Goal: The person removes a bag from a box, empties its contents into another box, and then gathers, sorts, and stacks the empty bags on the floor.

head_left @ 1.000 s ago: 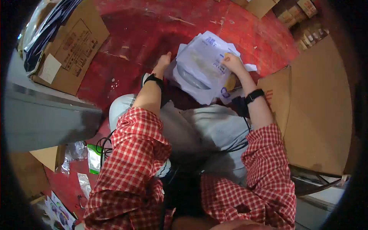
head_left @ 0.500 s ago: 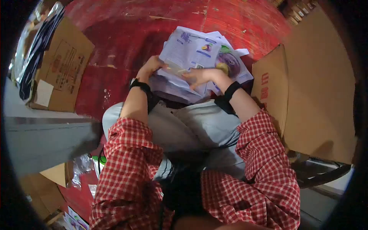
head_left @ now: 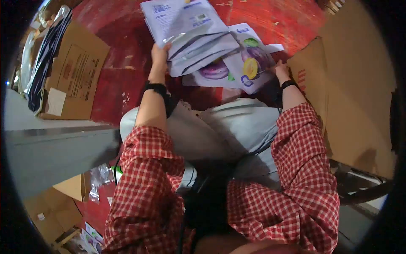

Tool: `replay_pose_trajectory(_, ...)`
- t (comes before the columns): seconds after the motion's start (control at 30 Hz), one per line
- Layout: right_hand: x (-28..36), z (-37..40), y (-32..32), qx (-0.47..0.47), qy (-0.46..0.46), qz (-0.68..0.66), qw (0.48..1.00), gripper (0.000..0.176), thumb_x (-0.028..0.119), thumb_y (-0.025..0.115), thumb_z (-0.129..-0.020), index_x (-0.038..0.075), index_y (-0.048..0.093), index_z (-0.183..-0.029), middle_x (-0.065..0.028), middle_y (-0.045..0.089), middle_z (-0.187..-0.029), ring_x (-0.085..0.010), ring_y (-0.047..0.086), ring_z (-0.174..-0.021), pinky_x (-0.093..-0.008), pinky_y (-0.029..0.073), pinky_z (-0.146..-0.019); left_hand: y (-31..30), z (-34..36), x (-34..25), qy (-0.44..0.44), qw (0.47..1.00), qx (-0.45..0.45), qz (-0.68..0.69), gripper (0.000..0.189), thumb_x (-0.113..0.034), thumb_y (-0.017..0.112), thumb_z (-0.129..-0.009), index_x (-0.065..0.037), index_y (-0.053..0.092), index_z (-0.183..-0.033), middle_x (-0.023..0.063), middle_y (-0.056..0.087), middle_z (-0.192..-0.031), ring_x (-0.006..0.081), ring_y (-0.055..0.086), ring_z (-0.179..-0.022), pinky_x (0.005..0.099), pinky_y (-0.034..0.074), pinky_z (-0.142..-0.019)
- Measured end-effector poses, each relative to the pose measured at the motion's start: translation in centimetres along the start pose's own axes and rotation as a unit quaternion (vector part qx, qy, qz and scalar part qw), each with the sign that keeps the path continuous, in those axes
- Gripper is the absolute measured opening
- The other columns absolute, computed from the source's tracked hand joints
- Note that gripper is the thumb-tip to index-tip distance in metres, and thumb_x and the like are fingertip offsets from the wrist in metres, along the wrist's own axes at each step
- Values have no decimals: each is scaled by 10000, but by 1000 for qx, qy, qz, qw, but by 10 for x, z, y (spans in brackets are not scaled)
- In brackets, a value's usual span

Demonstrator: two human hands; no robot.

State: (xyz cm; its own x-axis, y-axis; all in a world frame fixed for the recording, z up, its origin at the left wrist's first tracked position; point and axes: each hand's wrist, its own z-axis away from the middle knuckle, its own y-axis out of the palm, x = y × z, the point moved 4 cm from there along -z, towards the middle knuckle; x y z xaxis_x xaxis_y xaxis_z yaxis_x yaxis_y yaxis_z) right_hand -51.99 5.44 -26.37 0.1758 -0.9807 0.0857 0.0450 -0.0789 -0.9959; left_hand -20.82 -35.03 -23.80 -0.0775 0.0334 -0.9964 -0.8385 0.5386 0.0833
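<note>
Head view: one stack of pouches (head_left: 190, 27), over the red floor (head_left: 120, 40), our left hand (head_left: 160, 57) grasping its near left edge; loose pouches (head_left: 256, 63), towards the floor's right edge, beside the carton (head_left: 357, 97), our right hand (head_left: 281, 71) at their margin, grip we cannot tell; all light, limp, slippery, creasable, we judge; best pinched through every layer; far end cropped, small print blurred, underside hidden.

Large carton (head_left: 355, 93) just beside right hand (head_left: 281, 72)
</note>
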Motion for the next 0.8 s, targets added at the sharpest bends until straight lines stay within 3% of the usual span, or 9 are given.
replay_pose_trajectory(0.1, 14, 0, -17, 11, 25, -26, 999, 534, 348, 665, -651, 69, 553, -1092, -194, 511, -1152, -341, 483, -1074, -442, 415, -858, 5, -7, 25, 36, 996, 20, -73, 312, -61, 644, -695, 6, 554, -987, 90, 606, -872, 180, 555, -763, 320, 443, -689)
replay_pose_trajectory(0.17, 30, -39, -26, -113, -117, -5, 987, 487, 332, 664, -654, 67, 579, -1054, -188, 573, -1046, -323, 539, -993, -411, 434, -832, 14, -2, 38, -24, 999, 42, -16, 353, -64, 665, -674, 8, 553, -1001, 92, 611, -865, 182, 562, -740, 309, 450, -676)
replay_pose_trajectory(0.23, 66, -36, -86, -131, -38, -155, 978, 396, 287, 651, -680, 55, 603, -997, -153, 619, -945, -302, 585, -893, -370, 452, -793, 16, 3, 42, -48, 992, 59, -99, 364, -48, 666, -669, 8, 546, -1009, 97, 611, -864, 173, 565, -735, 291, 452, -666)
replay_pose_trajectory(0.3, 123, 20, -150, -289, -259, -346, 854, 299, 241, 624, -715, 61, 615, -953, -146, 627, -898, -294, 597, -843, -365, 461, -747, 31, 20, 19, -53, 993, 65, -77, 354, -46, 659, -686, 7, 534, -1013, 89, 603, -863, 162, 559, -738, 277, 447, -664)
replay_pose_trajectory(0.4, 203, 142, -194, -185, -357, -352, 846, 237, 165, 593, -741, 109, 587, -971, -151, 615, -898, -307, 582, -844, -371, 450, -731, 50, 8, 23, 1, 988, 134, -72, 396, -50, 637, -678, 11, 514, -1050, 83, 595, -882, 172, 562, -750, 283, 452, -681)
replay_pose_trajectory(0.57, 251, 204, -74, -65, -578, -259, 771, 365, -1, 543, -719, 45, 448, -1068, -148, 545, -992, -314, 531, -957, -361, 426, -819, 84, 20, 18, 49, 974, 210, 62, 386, -108, 593, -704, -12, 505, -1067, 93, 592, -925, 178, 551, -786, 282, 442, -691)
replay_pose_trajectory(0.6, 253, 205, -58, -35, -587, -301, 751, 395, -20, 565, -709, 46, 420, -1071, -161, 538, -975, -310, 536, -928, -356, 427, -803, 77, 33, 8, 44, 979, 188, -66, 433, -239, 597, -751, -16, 488, -1106, 102, 583, -959, 201, 544, -835, 302, 430, -733)
replay_pose_trajectory(0.7, 249, 198, -32, 147, -543, -328, 759, 389, -21, 580, -711, 60, 415, -1054, -164, 534, -958, -308, 536, -909, -365, 424, -785, 65, 32, 60, -305, 897, 214, 237, 519, -363, 618, -750, -15, 489, -1114, 110, 577, -978, 219, 533, -883, 329, 411, -769)
replay_pose_trajectory(0.8, 245, 205, -25, 258, -558, -303, 728, 305, 49, 621, -714, 56, 461, -975, -107, 566, -865, -226, 554, -820, -323, 433, -732, 63, 40, 57, -245, 919, 301, 60, 523, -366, 672, -709, -17, 543, -1076, 118, 592, -966, 219, 539, -903, 333, 408, -783)
